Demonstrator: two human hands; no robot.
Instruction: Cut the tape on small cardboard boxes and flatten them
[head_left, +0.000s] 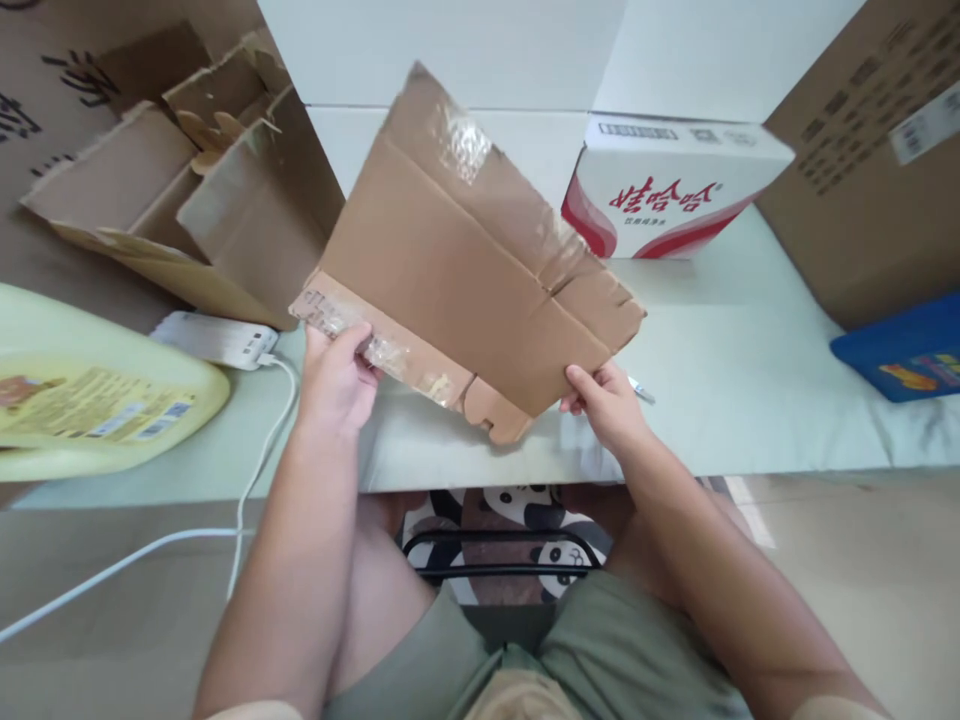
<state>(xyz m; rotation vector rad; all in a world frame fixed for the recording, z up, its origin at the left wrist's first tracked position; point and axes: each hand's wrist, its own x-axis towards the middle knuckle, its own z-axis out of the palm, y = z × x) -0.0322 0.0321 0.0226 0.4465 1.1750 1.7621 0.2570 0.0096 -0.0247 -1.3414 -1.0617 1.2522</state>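
Note:
A flattened piece of brown cardboard [457,270], creased into panels, is held up tilted over the table by both hands. Shiny clear tape clings to its upper panel and lower left flap. My left hand [341,375] pinches the flap at the lower left edge, thumb on top and fingers underneath. At the lower right edge my right hand [604,400] grips the board the same way. Just beyond the right hand, a thin pen-like item [642,391] pokes out on the table.
An open carton [247,210] with folded cardboard stands at left, near a white power bank [217,338] with a cable and a yellow jug [97,385]. A red-and-white box [667,190] sits at the back. At right are a large brown carton [870,170] and a blue package [900,345].

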